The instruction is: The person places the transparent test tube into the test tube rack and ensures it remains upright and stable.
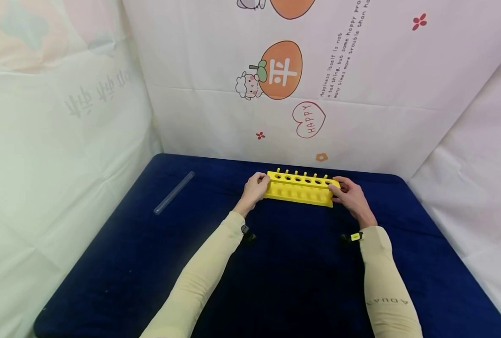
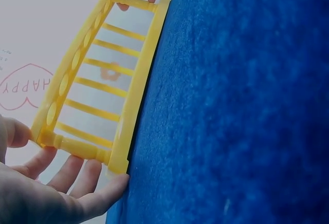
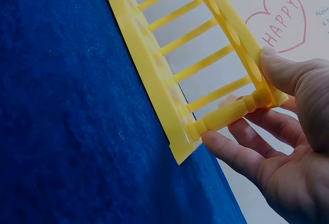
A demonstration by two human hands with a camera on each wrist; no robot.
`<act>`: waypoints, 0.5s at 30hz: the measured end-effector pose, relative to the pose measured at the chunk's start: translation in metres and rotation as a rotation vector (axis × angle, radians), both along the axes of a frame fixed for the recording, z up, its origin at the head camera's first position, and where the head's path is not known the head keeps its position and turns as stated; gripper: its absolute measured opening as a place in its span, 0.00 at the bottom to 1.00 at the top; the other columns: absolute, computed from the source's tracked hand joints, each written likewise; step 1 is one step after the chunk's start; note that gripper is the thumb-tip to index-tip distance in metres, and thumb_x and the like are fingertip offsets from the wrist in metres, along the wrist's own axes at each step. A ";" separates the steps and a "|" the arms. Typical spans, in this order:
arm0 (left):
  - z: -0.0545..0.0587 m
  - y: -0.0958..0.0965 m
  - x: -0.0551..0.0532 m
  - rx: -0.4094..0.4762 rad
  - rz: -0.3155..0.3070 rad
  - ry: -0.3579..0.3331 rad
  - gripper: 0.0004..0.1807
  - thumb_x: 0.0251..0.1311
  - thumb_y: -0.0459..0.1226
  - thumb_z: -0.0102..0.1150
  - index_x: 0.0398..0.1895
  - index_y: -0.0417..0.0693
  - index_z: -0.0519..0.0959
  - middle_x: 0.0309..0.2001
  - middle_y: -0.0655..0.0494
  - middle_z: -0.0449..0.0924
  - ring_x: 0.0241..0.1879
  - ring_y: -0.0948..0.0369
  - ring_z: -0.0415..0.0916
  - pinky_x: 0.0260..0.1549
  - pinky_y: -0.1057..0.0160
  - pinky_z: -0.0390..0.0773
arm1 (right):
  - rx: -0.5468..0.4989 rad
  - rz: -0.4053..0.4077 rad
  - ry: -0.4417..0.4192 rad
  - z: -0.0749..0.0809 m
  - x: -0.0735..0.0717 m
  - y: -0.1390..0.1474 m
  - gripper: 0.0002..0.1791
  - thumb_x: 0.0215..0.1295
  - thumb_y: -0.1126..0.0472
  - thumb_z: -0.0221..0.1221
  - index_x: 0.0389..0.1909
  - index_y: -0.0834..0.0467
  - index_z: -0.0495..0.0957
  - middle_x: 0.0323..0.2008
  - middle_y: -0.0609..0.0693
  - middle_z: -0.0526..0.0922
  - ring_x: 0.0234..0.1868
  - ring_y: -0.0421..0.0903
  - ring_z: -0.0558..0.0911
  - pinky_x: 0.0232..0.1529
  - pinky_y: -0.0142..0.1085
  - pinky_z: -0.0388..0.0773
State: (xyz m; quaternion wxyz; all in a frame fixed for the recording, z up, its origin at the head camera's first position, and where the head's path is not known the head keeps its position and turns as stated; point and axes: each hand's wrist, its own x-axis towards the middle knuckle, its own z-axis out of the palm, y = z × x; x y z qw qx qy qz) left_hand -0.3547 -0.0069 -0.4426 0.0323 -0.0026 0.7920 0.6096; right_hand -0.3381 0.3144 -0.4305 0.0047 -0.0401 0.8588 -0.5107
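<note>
Toward the far side of the table stands a yellow test tube rack (image 1: pixel 301 190), with a row of round holes along its top bar and several thin pegs behind. My left hand (image 1: pixel 254 190) grips its left end, thumb at the top corner and fingers around the end post (image 2: pixel 77 146). At the opposite end my right hand (image 1: pixel 352 197) holds the rack, thumb on the top bar and fingers against the end post (image 3: pixel 226 115). No tube sits in the rack's holes. A clear glass test tube (image 1: pixel 174 193) lies on the table to the left, apart from both hands.
A dark blue cloth (image 1: pixel 292 281) covers the table, whose far edge runs just behind the rack. White printed curtains (image 1: pixel 216 117) hang behind the table and at both sides.
</note>
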 end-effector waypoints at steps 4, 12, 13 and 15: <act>0.000 -0.003 0.001 0.001 0.005 -0.006 0.17 0.71 0.53 0.46 0.54 0.59 0.76 0.47 0.55 0.78 0.38 0.54 0.77 0.30 0.62 0.78 | -0.001 0.005 -0.001 0.000 -0.002 -0.002 0.40 0.69 0.44 0.56 0.74 0.60 0.56 0.65 0.69 0.68 0.61 0.65 0.73 0.54 0.53 0.78; 0.002 -0.011 0.002 0.009 0.010 -0.015 0.17 0.71 0.53 0.47 0.55 0.60 0.76 0.49 0.55 0.78 0.42 0.53 0.79 0.34 0.60 0.80 | -0.001 -0.002 -0.004 -0.001 -0.006 -0.010 0.40 0.69 0.43 0.57 0.74 0.60 0.57 0.64 0.68 0.68 0.60 0.65 0.74 0.53 0.53 0.79; 0.002 -0.012 0.002 0.011 0.010 -0.016 0.17 0.71 0.53 0.47 0.55 0.59 0.76 0.49 0.54 0.78 0.43 0.53 0.79 0.34 0.60 0.80 | -0.003 -0.002 -0.003 -0.002 -0.006 -0.011 0.40 0.68 0.43 0.57 0.74 0.60 0.57 0.64 0.68 0.69 0.60 0.65 0.74 0.53 0.53 0.79; 0.002 -0.014 0.002 0.014 0.011 -0.022 0.18 0.71 0.53 0.47 0.56 0.59 0.76 0.50 0.54 0.78 0.45 0.52 0.80 0.35 0.60 0.81 | -0.001 -0.001 -0.002 -0.003 -0.007 -0.013 0.41 0.68 0.43 0.57 0.74 0.60 0.57 0.64 0.68 0.69 0.60 0.65 0.74 0.53 0.53 0.79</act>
